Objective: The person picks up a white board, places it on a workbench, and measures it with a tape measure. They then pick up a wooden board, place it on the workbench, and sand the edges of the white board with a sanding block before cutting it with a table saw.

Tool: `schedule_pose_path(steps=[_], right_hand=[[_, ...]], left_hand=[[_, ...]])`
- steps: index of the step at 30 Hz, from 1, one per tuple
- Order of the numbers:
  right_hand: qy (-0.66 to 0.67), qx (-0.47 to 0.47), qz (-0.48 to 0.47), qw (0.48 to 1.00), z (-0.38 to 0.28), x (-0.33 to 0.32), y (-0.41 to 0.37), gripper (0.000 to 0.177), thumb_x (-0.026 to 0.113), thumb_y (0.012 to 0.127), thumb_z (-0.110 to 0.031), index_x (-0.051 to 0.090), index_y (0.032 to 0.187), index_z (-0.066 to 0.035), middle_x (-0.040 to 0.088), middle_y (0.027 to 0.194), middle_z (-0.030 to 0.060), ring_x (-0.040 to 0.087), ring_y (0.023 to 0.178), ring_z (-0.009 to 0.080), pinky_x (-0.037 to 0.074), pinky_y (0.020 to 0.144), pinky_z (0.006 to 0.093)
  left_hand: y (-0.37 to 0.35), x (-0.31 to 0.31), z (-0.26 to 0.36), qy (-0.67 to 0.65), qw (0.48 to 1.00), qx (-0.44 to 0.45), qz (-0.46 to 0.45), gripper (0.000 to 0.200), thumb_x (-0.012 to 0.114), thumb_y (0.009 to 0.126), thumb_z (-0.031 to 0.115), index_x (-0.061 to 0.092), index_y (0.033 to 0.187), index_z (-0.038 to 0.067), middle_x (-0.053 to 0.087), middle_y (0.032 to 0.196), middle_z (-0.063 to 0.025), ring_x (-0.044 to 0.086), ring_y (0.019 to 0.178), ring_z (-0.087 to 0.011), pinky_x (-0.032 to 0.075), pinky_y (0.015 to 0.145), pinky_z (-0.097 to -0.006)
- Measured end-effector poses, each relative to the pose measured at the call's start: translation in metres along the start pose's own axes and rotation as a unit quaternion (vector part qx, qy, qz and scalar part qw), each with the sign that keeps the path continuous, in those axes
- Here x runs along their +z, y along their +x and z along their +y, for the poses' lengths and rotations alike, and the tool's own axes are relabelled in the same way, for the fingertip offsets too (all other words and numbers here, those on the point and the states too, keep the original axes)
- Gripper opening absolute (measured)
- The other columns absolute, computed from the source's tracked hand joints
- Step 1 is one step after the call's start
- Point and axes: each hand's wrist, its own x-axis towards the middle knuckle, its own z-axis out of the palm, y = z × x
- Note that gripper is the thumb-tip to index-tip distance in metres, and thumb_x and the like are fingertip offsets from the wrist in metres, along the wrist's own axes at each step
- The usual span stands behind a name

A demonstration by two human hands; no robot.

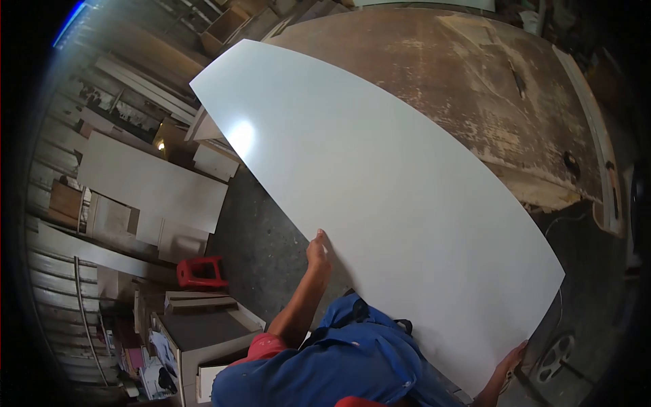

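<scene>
A large white board (380,183) stretches from the upper left to the lower right in front of my body, its far part over the worn brown table. My left hand (317,248) grips the board's near long edge, thumb on top and the other fingers hidden beneath. At the lower right, my right hand (513,361) holds the short end edge near the corner. Light glares off the board's left part.
The worn wooden table (475,88) lies beyond the board, with a long strip (597,136) along its right side. A red stool (202,272) stands on the left floor, near a cabinet (210,329). White panels (152,180) lean at the left. A wheel (556,357) is at the lower right.
</scene>
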Motion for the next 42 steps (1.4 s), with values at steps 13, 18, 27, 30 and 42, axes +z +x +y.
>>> schedule_pose_path(steps=[13,18,27,30,42], right_hand=[[-0.039,-0.024,-0.078,0.996,-0.226,0.17,-0.072,0.061,0.031,0.1,-0.043,0.035,0.137,0.005,0.044,0.137,0.023,0.044,0.126,0.0317,0.035,0.104,0.0385],[-0.196,-0.058,0.03,0.978,-0.322,0.146,-0.095,0.063,0.036,0.098,-0.046,0.049,0.119,0.012,0.061,0.111,0.0225,0.058,0.105,0.0322,0.045,0.09,0.0351],[-0.195,0.002,0.031,0.98,-0.416,0.16,-0.004,0.078,0.036,0.089,-0.065,0.065,0.08,0.007,0.061,0.081,0.0313,0.061,0.09,0.0447,0.045,0.073,0.0494],[-0.141,-0.012,-0.046,0.989,-0.447,0.183,0.039,0.075,0.035,0.089,-0.063,0.065,0.085,0.005,0.063,0.088,0.0298,0.062,0.091,0.0427,0.046,0.076,0.0484],[-0.085,-0.001,-0.229,0.97,-0.442,0.276,0.199,0.063,0.039,0.089,-0.058,0.064,0.085,0.0,0.064,0.082,0.022,0.063,0.082,0.0402,0.046,0.072,0.0492]], left_hand=[[0.204,-0.075,0.057,-0.227,0.96,0.079,-0.142,0.046,0.048,0.09,0.037,0.05,0.121,0.002,0.053,0.122,-0.0133,0.051,0.111,-0.0282,0.044,0.093,-0.0431],[0.219,-0.071,0.035,-0.149,0.97,0.085,-0.17,0.043,0.049,0.088,0.034,0.051,0.121,0.006,0.055,0.119,-0.0077,0.053,0.11,-0.0249,0.048,0.09,-0.0388],[0.161,0.019,0.076,-0.171,0.978,0.027,-0.115,0.052,0.046,0.086,0.042,0.051,0.121,0.005,0.053,0.125,-0.0086,0.05,0.112,-0.0271,0.042,0.093,-0.0439],[0.144,0.059,0.071,-0.179,0.97,0.033,-0.159,0.054,0.048,0.085,0.044,0.051,0.122,0.004,0.053,0.124,-0.0095,0.05,0.113,-0.0268,0.042,0.093,-0.0429],[-0.059,0.248,-0.134,-0.168,0.909,-0.145,-0.354,0.054,0.061,0.077,0.049,0.048,0.115,0.012,0.057,0.104,-0.0055,0.056,0.089,-0.02,0.047,0.078,-0.0383]])
